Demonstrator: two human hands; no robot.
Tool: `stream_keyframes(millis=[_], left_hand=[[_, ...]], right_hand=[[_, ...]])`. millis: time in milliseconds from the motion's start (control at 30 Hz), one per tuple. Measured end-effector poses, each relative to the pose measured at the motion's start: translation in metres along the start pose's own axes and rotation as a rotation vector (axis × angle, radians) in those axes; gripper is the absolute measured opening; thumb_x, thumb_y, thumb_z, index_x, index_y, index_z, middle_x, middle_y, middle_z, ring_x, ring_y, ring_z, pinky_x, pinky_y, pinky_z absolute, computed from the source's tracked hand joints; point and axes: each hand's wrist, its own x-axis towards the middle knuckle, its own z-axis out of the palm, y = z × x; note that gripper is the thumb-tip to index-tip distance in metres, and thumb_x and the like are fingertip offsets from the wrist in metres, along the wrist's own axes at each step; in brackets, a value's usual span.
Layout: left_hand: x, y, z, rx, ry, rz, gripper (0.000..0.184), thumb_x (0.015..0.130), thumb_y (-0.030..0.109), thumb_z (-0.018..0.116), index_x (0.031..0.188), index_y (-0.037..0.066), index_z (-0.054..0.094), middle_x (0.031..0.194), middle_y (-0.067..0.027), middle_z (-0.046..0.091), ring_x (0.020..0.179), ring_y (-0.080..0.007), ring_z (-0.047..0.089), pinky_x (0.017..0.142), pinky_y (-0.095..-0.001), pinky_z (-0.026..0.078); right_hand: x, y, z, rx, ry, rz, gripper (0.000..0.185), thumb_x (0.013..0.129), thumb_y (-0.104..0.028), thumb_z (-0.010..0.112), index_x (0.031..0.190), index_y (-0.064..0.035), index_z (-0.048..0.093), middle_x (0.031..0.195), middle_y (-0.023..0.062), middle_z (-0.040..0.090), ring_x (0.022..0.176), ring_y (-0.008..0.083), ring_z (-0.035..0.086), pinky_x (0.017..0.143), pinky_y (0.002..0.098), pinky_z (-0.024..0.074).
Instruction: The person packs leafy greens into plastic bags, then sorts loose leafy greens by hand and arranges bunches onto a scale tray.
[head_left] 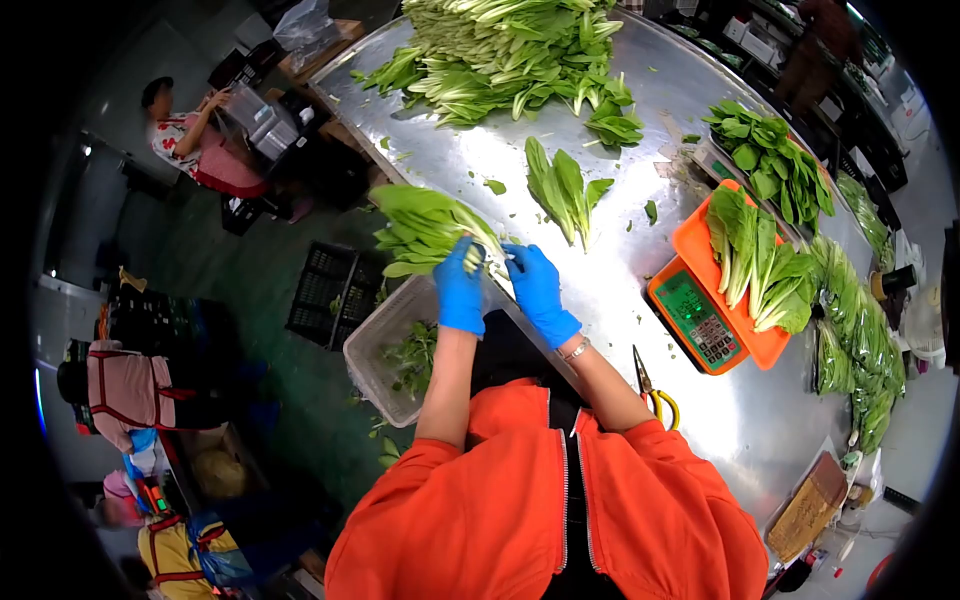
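In my blue-gloved left hand (460, 288) is a bunch of leafy greens (425, 225), its fingers closed around the pale stems, leaves pointing left. My right hand (541, 290), also in a blue glove, pinches at the stem ends; the exact grip is partly hidden. Both hands are over the near edge of the metal table (620, 265). Just beyond them lies a small loose bunch of greens (565, 190). Below my left hand stands a pale plastic bin (362, 352) with leaf trimmings (412, 355) inside.
A large pile of greens (510, 55) covers the far table. To the right, an orange scale (695, 315) carries greens (755, 260), with bagged greens (860, 340) beyond. Scissors (650, 390) lie near my right forearm. A black crate (335, 295) and other people (215, 150) are at left.
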Motion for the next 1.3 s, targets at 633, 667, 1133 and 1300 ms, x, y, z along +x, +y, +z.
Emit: stream_keyframes(millis=[633, 667, 1133, 1300], left_hand=[[-0.01, 0.026, -0.02, -0.073, -0.269, -0.15, 0.019, 0.078, 0.009, 0.056, 0.091, -0.004, 0.054, 0.081, -0.0074, 0.057, 0.07, -0.0131, 0.055, 0.062, -0.0246, 0.045], [-0.013, 0.025, -0.019, -0.072, -0.27, -0.153, 0.019, 0.078, 0.009, 0.056, 0.091, -0.004, 0.054, 0.081, -0.0074, 0.057, 0.07, -0.0131, 0.055, 0.062, -0.0246, 0.045], [0.007, 0.013, -0.031, -0.166, -0.368, -0.108, 0.018, 0.084, 0.015, 0.047, 0.095, 0.0, 0.05, 0.082, -0.0071, 0.056, 0.07, -0.0151, 0.054, 0.063, -0.0252, 0.048], [0.002, 0.016, -0.025, -0.225, -0.23, -0.152, 0.02, 0.085, 0.019, 0.047, 0.092, 0.001, 0.05, 0.079, -0.0046, 0.053, 0.067, -0.011, 0.05, 0.057, -0.0226, 0.046]], right_hand=[[0.026, -0.026, 0.004, 0.879, -0.408, 0.54, 0.016, 0.079, -0.016, 0.053, 0.075, -0.0012, 0.057, 0.059, -0.0004, 0.049, 0.047, 0.0054, 0.04, 0.044, 0.0185, 0.0332], [0.024, -0.021, 0.004, 0.878, -0.405, 0.542, 0.016, 0.079, -0.016, 0.053, 0.075, -0.0012, 0.057, 0.059, -0.0004, 0.049, 0.047, 0.0054, 0.04, 0.044, 0.0185, 0.0332], [0.02, 0.03, -0.039, 0.277, -0.35, 0.471, 0.026, 0.074, -0.029, 0.057, 0.078, -0.0032, 0.059, 0.067, 0.0059, 0.058, 0.056, 0.0143, 0.055, 0.054, 0.0258, 0.0435], [0.027, 0.107, -0.055, -0.529, 0.208, 0.255, 0.03, 0.07, -0.028, 0.061, 0.086, -0.0037, 0.053, 0.077, 0.0138, 0.055, 0.069, 0.0311, 0.055, 0.061, 0.038, 0.043]])
